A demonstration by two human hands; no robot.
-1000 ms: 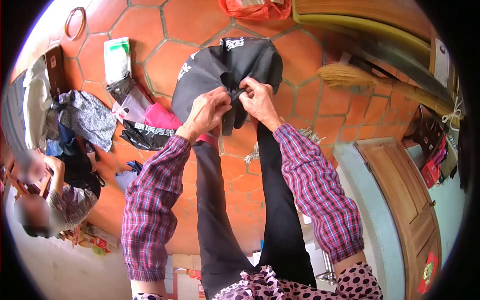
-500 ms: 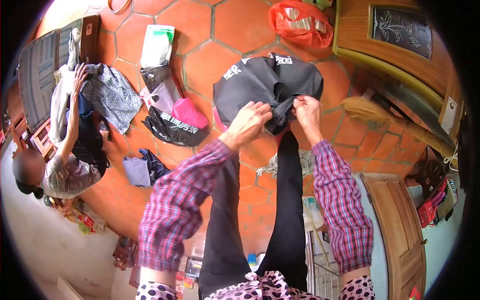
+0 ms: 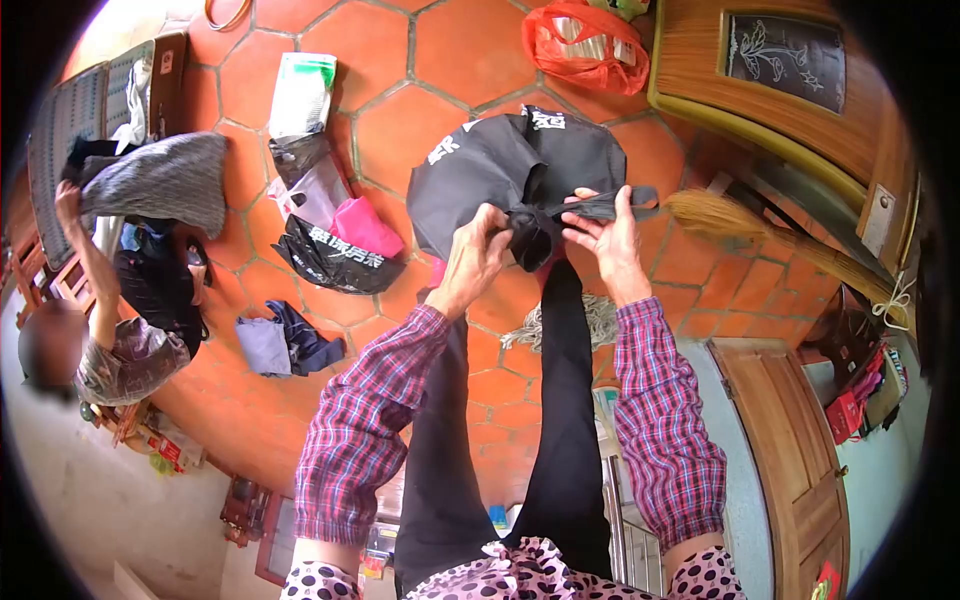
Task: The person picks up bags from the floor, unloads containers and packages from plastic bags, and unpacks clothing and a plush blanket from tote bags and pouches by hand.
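A full black cloth bag (image 3: 470,165) with white printing stands on the tiles in front of my legs, its top gathered into a knot. My left hand (image 3: 470,255) is closed in a pinch on the bag's dark cloth at the left of the knot. To the right of the knot, my right hand (image 3: 608,240) has a black strap (image 3: 600,207) of the bag between thumb and fingers, the strap's loop sticking out beyond them. Exactly how the fingertips grip is partly hidden.
On the left, a person (image 3: 125,355) lifts a grey garment (image 3: 165,180). Plastic packages (image 3: 340,250) and folded clothes (image 3: 285,340) lie on the floor. A red bag (image 3: 590,45), a wooden cabinet (image 3: 690,60) and a straw broom (image 3: 740,225) are at the right. A mop head (image 3: 570,322) lies behind my feet.
My right hand has turned and opened out somewhat, drawing the strap rightward from the knot. My left hand stays by the knot. The other person has raised the grey garment.
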